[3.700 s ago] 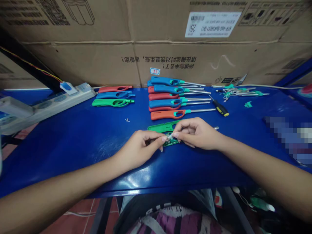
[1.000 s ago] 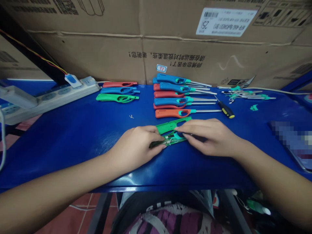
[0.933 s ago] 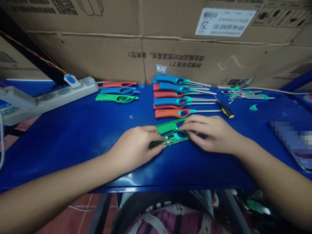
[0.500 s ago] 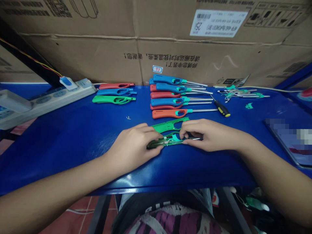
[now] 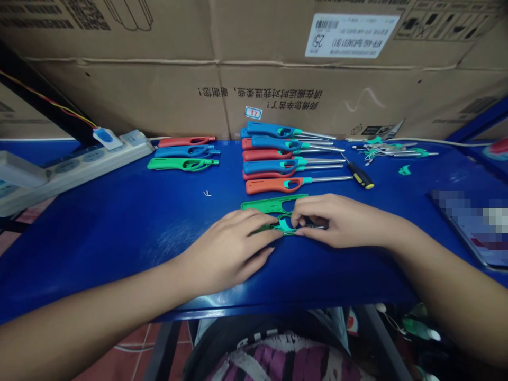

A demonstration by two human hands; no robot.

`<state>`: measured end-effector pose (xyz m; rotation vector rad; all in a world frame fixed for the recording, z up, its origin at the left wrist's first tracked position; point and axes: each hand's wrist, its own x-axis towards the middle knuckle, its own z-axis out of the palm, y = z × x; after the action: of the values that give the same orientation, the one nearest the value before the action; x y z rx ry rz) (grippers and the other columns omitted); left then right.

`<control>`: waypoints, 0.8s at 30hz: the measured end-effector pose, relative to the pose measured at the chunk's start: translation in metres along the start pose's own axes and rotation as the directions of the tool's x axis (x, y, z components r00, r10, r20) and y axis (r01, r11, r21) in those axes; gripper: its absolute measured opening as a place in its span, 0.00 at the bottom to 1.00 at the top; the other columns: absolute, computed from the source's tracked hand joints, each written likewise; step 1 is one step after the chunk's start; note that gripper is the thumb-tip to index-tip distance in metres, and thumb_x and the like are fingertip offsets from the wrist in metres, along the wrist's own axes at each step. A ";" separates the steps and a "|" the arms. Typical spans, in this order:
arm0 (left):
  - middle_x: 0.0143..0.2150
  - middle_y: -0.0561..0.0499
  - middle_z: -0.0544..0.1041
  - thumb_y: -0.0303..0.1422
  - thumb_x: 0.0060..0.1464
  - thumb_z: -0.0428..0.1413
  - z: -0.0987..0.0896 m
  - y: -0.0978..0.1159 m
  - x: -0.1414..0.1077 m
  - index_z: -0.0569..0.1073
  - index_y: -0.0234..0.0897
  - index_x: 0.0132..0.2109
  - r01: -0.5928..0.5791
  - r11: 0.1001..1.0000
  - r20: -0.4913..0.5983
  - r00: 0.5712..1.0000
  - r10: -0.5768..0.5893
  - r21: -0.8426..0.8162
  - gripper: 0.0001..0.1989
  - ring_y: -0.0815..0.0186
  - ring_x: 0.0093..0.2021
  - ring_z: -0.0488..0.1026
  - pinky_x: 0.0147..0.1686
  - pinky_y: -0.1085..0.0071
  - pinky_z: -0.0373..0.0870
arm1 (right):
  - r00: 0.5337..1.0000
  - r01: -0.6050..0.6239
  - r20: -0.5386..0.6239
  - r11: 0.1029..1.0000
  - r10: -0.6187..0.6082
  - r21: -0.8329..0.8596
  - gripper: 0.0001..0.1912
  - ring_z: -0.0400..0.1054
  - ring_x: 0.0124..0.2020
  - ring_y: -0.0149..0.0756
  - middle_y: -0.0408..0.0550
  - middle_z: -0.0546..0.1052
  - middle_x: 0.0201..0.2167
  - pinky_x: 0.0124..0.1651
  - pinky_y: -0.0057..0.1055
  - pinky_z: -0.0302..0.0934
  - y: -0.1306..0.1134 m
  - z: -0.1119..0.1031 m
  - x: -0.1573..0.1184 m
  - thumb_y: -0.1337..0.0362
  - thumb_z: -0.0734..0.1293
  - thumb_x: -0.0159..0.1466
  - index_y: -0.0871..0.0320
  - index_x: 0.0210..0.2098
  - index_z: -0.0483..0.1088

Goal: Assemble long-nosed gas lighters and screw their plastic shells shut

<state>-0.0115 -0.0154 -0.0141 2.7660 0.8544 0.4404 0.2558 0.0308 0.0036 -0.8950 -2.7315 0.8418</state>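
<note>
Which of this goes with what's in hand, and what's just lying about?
In hand or likely related:
open green lighter with teal trigger, at the left hand and right hand
separate green shell half
screwdriver
loose teal-fitted metal tubes
orange lighter and blue and red ones behind

Probably just lying about:
phone-like device, screen pixelated
power strip
number label

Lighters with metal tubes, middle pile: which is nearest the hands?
The orange lighter, frontmost, just behind the green half-shell. It's the only orange one; the rest, farther back, have blue or red handles.
</note>
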 end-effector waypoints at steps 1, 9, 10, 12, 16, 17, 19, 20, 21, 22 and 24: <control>0.59 0.45 0.74 0.33 0.68 0.49 0.001 0.000 0.000 0.73 0.40 0.60 -0.005 1.000 0.003 1.000 0.005 -0.001 0.17 0.55 0.59 0.70 0.59 0.55 0.68 | 1.000 -0.003 -0.003 1.000 0.003 -0.002 0.04 0.67 0.34 0.30 0.44 0.76 0.37 0.35 0.26 0.57 0.000 0.000 0.000 0.68 0.66 0.65 0.56 0.40 0.72; 0.59 0.43 0.75 0.33 0.69 0.49 0.004 -0.003 0.001 0.74 0.38 0.59 -0.030 1.000 -0.012 0.999 0.030 0.007 0.16 0.55 0.58 0.72 0.59 0.54 0.69 | 1.000 0.011 -0.010 0.999 -0.011 -0.036 0.05 0.67 0.36 0.30 0.43 0.76 0.38 0.36 0.26 0.56 -0.002 0.001 0.001 0.68 0.64 0.66 0.56 0.41 0.71; 0.59 0.43 0.75 0.33 0.69 0.49 0.005 -0.003 0.001 0.74 0.38 0.59 -0.033 0.999 -0.017 0.999 0.033 0.004 0.16 0.55 0.58 0.72 0.59 0.55 0.70 | 1.000 0.010 -0.011 0.999 -0.011 -0.045 0.04 0.67 0.35 0.30 0.43 0.76 0.38 0.36 0.27 0.56 -0.002 0.001 0.001 0.68 0.64 0.66 0.55 0.40 0.71; 0.58 0.43 0.76 0.32 0.68 0.50 0.005 -0.003 0.001 0.73 0.37 0.59 -0.037 0.999 -0.028 0.999 0.037 -0.002 0.16 0.56 0.57 0.73 0.58 0.55 0.71 | 1.000 0.006 -0.015 0.997 -0.008 -0.072 0.04 0.67 0.35 0.30 0.42 0.76 0.38 0.36 0.27 0.56 -0.002 0.001 0.000 0.67 0.64 0.67 0.55 0.40 0.71; 0.58 0.43 0.76 0.32 0.68 0.50 0.006 -0.003 0.000 0.73 0.37 0.59 -0.032 0.999 -0.038 0.999 0.032 0.001 0.16 0.55 0.57 0.73 0.58 0.54 0.72 | 0.999 0.027 -0.022 0.990 -0.031 -0.140 0.03 0.68 0.35 0.31 0.42 0.76 0.37 0.36 0.28 0.56 -0.003 0.003 0.000 0.66 0.64 0.68 0.55 0.39 0.70; 0.58 0.43 0.76 0.33 0.68 0.50 0.006 -0.003 0.000 0.74 0.37 0.59 -0.031 1.000 -0.034 0.999 0.031 0.002 0.16 0.55 0.57 0.73 0.58 0.54 0.71 | 0.999 0.034 -0.023 0.986 -0.038 -0.161 0.03 0.68 0.34 0.31 0.42 0.75 0.36 0.36 0.28 0.56 -0.004 0.003 0.000 0.66 0.64 0.68 0.55 0.39 0.70; 0.58 0.42 0.75 0.32 0.68 0.49 0.006 -0.004 0.000 0.74 0.36 0.59 -0.028 1.000 -0.021 0.999 0.028 0.001 0.17 0.55 0.58 0.72 0.58 0.53 0.71 | 0.998 0.053 -0.025 0.980 -0.059 -0.194 0.03 0.68 0.34 0.31 0.42 0.75 0.35 0.36 0.28 0.56 -0.004 0.004 0.000 0.65 0.64 0.68 0.55 0.38 0.70; 0.58 0.42 0.75 0.32 0.68 0.49 0.006 -0.004 0.000 0.74 0.36 0.59 -0.026 1.000 -0.017 1.000 0.026 0.000 0.17 0.55 0.58 0.72 0.58 0.53 0.71 | 0.997 0.065 -0.033 0.977 -0.073 -0.203 0.03 0.68 0.34 0.31 0.42 0.75 0.36 0.36 0.28 0.57 -0.005 0.004 0.000 0.65 0.64 0.68 0.55 0.38 0.70; 0.58 0.42 0.75 0.32 0.68 0.49 0.006 -0.004 0.001 0.73 0.36 0.59 -0.024 1.000 -0.014 1.000 0.024 -0.001 0.17 0.55 0.58 0.72 0.59 0.53 0.71 | 0.995 0.074 -0.051 0.975 -0.087 -0.208 0.04 0.69 0.35 0.32 0.42 0.76 0.36 0.36 0.28 0.57 -0.004 0.005 0.000 0.65 0.64 0.68 0.55 0.39 0.70; 0.58 0.42 0.75 0.32 0.68 0.49 0.007 -0.004 0.001 0.73 0.36 0.59 -0.021 1.000 -0.011 1.000 0.021 -0.001 0.17 0.55 0.59 0.71 0.59 0.53 0.71 | 0.992 0.079 -0.081 0.974 -0.098 -0.214 0.04 0.70 0.36 0.32 0.43 0.76 0.38 0.37 0.28 0.58 -0.004 0.005 0.000 0.65 0.63 0.68 0.55 0.40 0.70; 0.59 0.42 0.74 0.32 0.68 0.49 0.007 -0.004 0.001 0.73 0.36 0.60 -0.019 1.000 -0.006 1.000 0.019 -0.001 0.17 0.54 0.59 0.71 0.59 0.53 0.71 | 0.981 0.059 -0.164 0.967 -0.102 -0.248 0.08 0.71 0.40 0.34 0.45 0.76 0.42 0.39 0.29 0.60 -0.001 0.005 -0.001 0.67 0.61 0.69 0.55 0.44 0.71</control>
<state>-0.0105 -0.0128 -0.0212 2.7749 0.8299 0.4533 0.2545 0.0277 -0.0002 -0.8469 -2.7305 0.3977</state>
